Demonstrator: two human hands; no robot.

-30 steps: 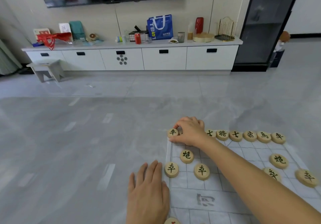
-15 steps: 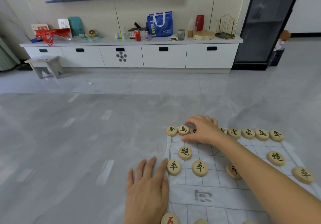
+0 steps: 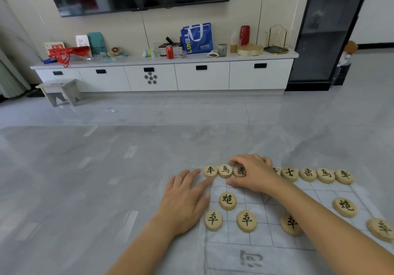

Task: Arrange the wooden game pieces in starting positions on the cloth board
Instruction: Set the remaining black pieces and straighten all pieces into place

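The right hand (image 3: 254, 173) curls over the far row, fingertips pinching the 3rd piece (image 3: 239, 171) just left of its palm. The left hand (image 3: 185, 200) lies open and flat at the cloth board (image 3: 266, 251) edge, nearer the corner piece (image 3: 210, 170). Grey tiled floor (image 3: 85, 178), living room.

Cloth board (image 3: 277, 259) lies on floor (image 3: 85, 189), lower right of frame. Back row of pieces (image 3: 307, 174) runs along its far edge. Right hand (image 3: 253, 173) sits over the row's left-centre, left hand (image 3: 185, 200) at board's left edge. Two cannon pieces (image 3: 227, 200) lie below the row, soldier pieces (image 3: 246, 220) nearer still. Cabinet (image 3: 166, 76) spans upper frame.
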